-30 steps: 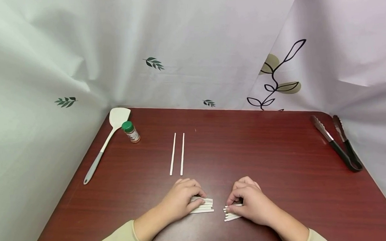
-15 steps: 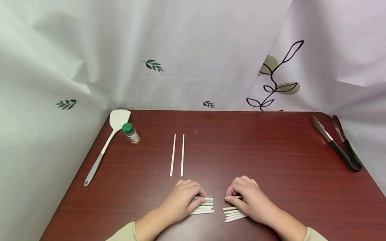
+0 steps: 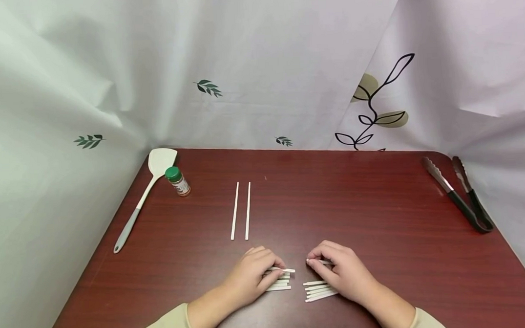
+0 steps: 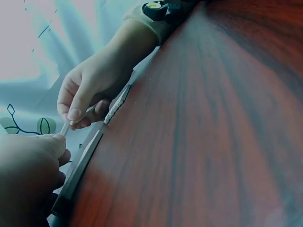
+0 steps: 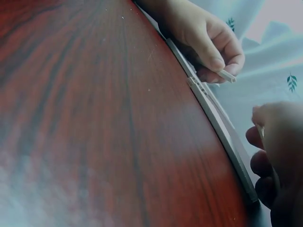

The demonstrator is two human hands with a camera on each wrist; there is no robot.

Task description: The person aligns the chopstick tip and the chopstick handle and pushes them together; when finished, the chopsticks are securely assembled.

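My left hand (image 3: 251,276) pinches one white chopstick (image 3: 290,270) between thumb and fingers; its squared end juts out to the right. Beneath it lies a row of several white chopsticks (image 3: 280,287), partly hidden by the hand. Facing it, my right hand (image 3: 345,268) pinches another chopstick (image 3: 326,262) close to its thin end. A second row of chopsticks (image 3: 318,292) lies under that hand, tips pointing left. A narrow gap separates the two rows. In the right wrist view, the left hand's chopstick (image 5: 227,75) is raised off the row.
Two chopsticks lie parallel farther back, a left one (image 3: 235,211) and a right one (image 3: 248,211). A white spatula (image 3: 145,193) and a green-capped spice jar (image 3: 178,181) are at the far left. Tongs (image 3: 462,199) lie at the right edge. Curtains (image 3: 258,61) enclose the dark red table (image 3: 356,194).
My right hand has moved a chopstick away from its row, toward the back. My left hand has lifted one from its row and shifted it slightly right.
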